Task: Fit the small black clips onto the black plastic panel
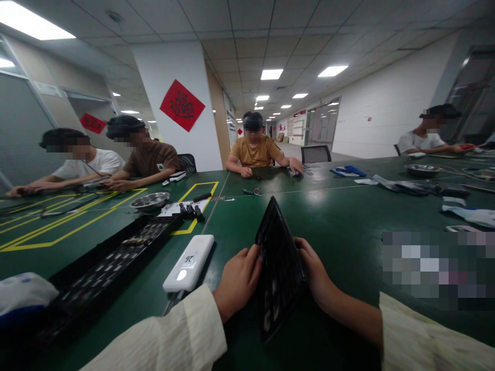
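Note:
A flat black device like a tablet [279, 268] stands tilted on its edge on the green table [340, 216], near the front. My left hand [236, 278] grips its left edge with the fingers curled round it. On the other side, my right hand [315, 270] is closed on its right edge. Both cream sleeves rest at the table's front.
A white power bank [188, 263] lies left of my hands, beside a long black tray of small parts [112, 265]. A metal bowl [150, 200], small black parts [190, 210] and scissors [252, 192] lie further back. Several other people sit round the table, working.

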`<state>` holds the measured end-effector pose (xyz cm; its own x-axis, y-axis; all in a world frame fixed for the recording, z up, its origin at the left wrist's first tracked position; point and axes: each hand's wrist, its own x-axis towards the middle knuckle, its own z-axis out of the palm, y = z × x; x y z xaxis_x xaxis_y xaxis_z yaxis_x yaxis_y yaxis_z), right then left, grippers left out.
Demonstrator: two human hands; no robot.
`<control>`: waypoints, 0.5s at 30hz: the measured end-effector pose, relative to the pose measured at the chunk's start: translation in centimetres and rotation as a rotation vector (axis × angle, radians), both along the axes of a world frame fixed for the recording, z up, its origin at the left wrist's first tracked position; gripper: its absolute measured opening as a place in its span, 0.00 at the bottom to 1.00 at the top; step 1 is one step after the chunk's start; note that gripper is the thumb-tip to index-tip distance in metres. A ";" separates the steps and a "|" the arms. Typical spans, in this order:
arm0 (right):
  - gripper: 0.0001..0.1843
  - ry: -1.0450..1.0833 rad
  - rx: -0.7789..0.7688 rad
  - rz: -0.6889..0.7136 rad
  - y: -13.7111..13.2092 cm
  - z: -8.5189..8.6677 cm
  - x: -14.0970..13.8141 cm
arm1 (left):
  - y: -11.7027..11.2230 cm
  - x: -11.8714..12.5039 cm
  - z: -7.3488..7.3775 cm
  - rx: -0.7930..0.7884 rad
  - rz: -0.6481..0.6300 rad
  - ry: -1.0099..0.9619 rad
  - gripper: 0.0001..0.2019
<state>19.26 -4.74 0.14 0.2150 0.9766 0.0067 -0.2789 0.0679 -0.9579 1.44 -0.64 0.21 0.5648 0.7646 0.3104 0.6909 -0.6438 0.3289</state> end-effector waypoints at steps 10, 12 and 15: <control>0.12 0.014 0.015 -0.008 0.2 -0.2 0.0 | -0.1 -0.1 0.1 0.003 -0.033 -0.020 0.09; 0.12 0.014 0.014 -0.008 0.2 -0.2 0.0 | -0.1 -0.2 -0.1 0.005 -0.031 -0.002 0.10; 0.11 -0.001 0.023 -0.017 0.1 -0.2 0.1 | 0.0 -0.2 -0.1 0.012 -0.032 0.030 0.11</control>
<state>19.32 -4.59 -0.04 0.2314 0.9724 0.0295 -0.2769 0.0949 -0.9562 1.22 -0.61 0.06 0.5983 0.7423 0.3019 0.6790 -0.6697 0.3010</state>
